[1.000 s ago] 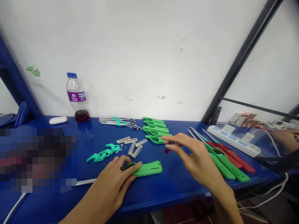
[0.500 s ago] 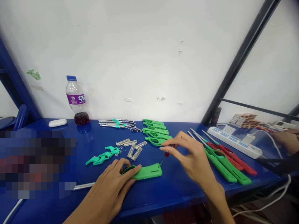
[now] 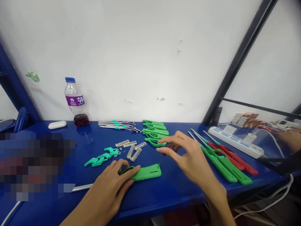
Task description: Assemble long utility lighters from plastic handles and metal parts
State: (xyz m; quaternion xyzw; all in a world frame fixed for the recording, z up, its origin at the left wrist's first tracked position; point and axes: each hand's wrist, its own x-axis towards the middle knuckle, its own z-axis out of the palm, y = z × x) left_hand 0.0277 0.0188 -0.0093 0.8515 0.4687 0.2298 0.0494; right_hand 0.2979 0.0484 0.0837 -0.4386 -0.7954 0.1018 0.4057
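My left hand (image 3: 115, 185) grips the looped end of a green lighter body (image 3: 148, 172) lying on the blue table. In my right hand (image 3: 182, 157) is a small screwdriver (image 3: 164, 153) with a dark red handle, its thin shaft reaching down to the body's right end. Behind my left hand lie teal trigger pieces (image 3: 101, 159) and several clear fuel tanks (image 3: 135, 154). Green shells (image 3: 155, 130) are lined up near the wall, beside metal rods with wires (image 3: 116, 125).
A bottle (image 3: 76, 103) and a white case (image 3: 57, 125) stand at the back left. Green and red lighters (image 3: 223, 160) lie right of my right hand, before a white power strip (image 3: 236, 142). Another person's hand (image 3: 290, 139) shows at far right. The lower left is pixelated.
The screwdriver has become a little more upright, with my right hand slightly changed in angle. The whole view has shifted slightly. My left hand keeps its hold.
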